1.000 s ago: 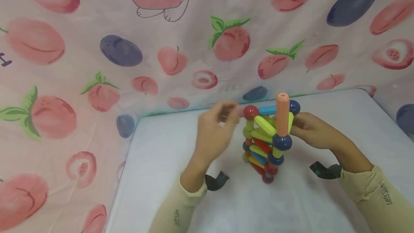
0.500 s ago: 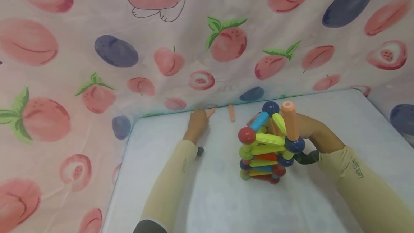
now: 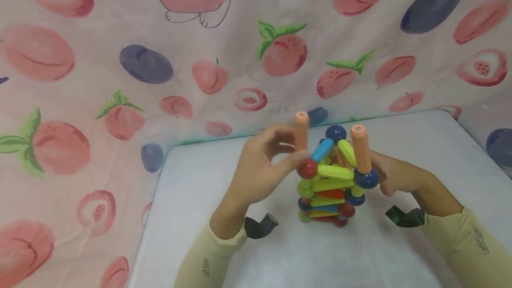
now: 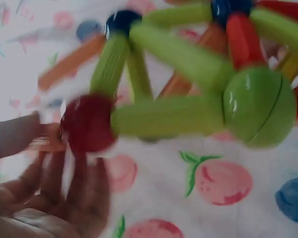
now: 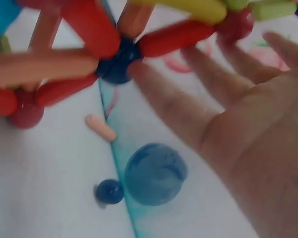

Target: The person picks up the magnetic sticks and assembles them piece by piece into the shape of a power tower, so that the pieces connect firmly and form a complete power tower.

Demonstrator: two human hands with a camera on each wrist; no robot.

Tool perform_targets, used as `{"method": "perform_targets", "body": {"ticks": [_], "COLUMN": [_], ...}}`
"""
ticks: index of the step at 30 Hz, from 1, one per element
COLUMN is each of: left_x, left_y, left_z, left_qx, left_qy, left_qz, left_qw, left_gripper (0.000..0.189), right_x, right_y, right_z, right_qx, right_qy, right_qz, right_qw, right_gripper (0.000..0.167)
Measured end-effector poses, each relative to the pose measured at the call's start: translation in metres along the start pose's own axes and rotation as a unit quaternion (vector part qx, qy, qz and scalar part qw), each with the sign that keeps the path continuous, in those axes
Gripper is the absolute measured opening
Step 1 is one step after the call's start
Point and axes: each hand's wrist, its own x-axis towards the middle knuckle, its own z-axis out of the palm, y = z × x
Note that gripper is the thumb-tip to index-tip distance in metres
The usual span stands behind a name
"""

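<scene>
A tower of coloured sticks and balls stands on the white table, ringed in yellow, red, blue and green. My left hand pinches an orange stick upright, its lower end right at the red corner ball. The left wrist view shows that stick between thumb and fingers against the red ball. Another orange stick rises from the blue corner ball. My right hand is at the tower's right side. In the right wrist view its straight fingers touch the tower's side.
Behind the tower, a loose orange stick and a blue ball lie near the table's back edge, seen in the right wrist view. A fruit-print cloth hangs along the back. Dark wrist mounts stick out below both hands.
My left hand has come back from the table's rear edge with an orange stick and now holds it over the red ball. The tower was turned earlier; my right hand has shifted along its side.
</scene>
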Motion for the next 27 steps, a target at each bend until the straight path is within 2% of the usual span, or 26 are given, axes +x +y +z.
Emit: {"method": "perform_targets", "body": {"ticks": [2,4,7,12,15,16,17,19,20,21,23,24,25,26,27], "left_x": [-0.003,-0.005,-0.006,-0.015,-0.021,-0.020,-0.017,-0.006,0.002,0.012,0.030,0.037,0.043,0.047,0.050], "left_y": [0.012,0.017,0.017,0.015,0.006,-0.002,-0.013,-0.047,-0.068,-0.090,-0.137,-0.160,-0.180,-0.198,-0.213], "left_z": [0.008,0.014,0.017,0.020,0.020,0.018,0.015,0.008,0.004,0.001,-0.003,-0.004,-0.003,-0.001,0.001], "left_qx": [0.016,0.036,0.039,-0.013,-0.050,-0.050,-0.030,0.052,0.109,0.166,0.277,0.312,0.334,0.328,0.323], "left_qy": [-0.012,-0.016,-0.012,-0.039,-0.040,-0.028,-0.012,0.015,0.015,0.004,-0.053,-0.089,-0.125,-0.148,-0.161], "left_qz": [0.010,0.004,-0.009,-0.029,-0.042,-0.050,-0.060,-0.093,-0.120,-0.144,-0.178,-0.188,-0.192,-0.208,-0.215], "left_qw": [0.9998,0.9992,0.9991,0.9987,0.9971,0.9971,0.9977,0.9942,0.9867,0.9756,0.9429,0.9270,0.9144,0.9093,0.9074], "left_gripper": [0.029,0.028,0.030,0.044,0.042,0.037,0.032,0.022,0.021,0.022,0.030,0.037,0.041,0.042,0.041], "right_x": [-0.001,-0.001,0.000,-0.005,-0.006,-0.005,-0.004,-0.001,0.000,0.001,0.004,0.006,0.009,0.011,0.013], "right_y": [-0.004,-0.009,-0.015,-0.017,-0.011,-0.007,-0.004,0.004,0.007,0.010,0.013,0.015,0.016,0.017,0.018], "right_z": [0.005,0.011,0.019,0.016,0.005,0.002,-0.002,-0.009,-0.012,-0.014,-0.017,-0.018,-0.018,-0.018,-0.017], "right_qx": [-0.003,-0.013,-0.042,-0.114,-0.117,-0.105,-0.094,-0.082,-0.075,-0.072,-0.069,-0.064,-0.056,-0.048,-0.043], "right_qy": [-0.011,-0.004,0.024,0.051,0.069,0.076,0.085,0.104,0.113,0.122,0.126,0.123,0.117,0.111,0.106], "right_qz": [-0.016,-0.007,0.022,0.051,0.052,0.048,0.047,0.046,0.049,0.053,0.058,0.059,0.060,0.058,0.057], "right_qw": [0.9998,0.9999,0.9986,0.9909,0.9894,0.9904,0.9909,0.9902,0.9896,0.9885,0.9879,0.9886,0.9897,0.9909,0.9918], "right_gripper": [0.103,0.096,0.083,0.070,0.071,0.069,0.065,0.056,0.052,0.047,0.041,0.041,0.041,0.041,0.041]}}
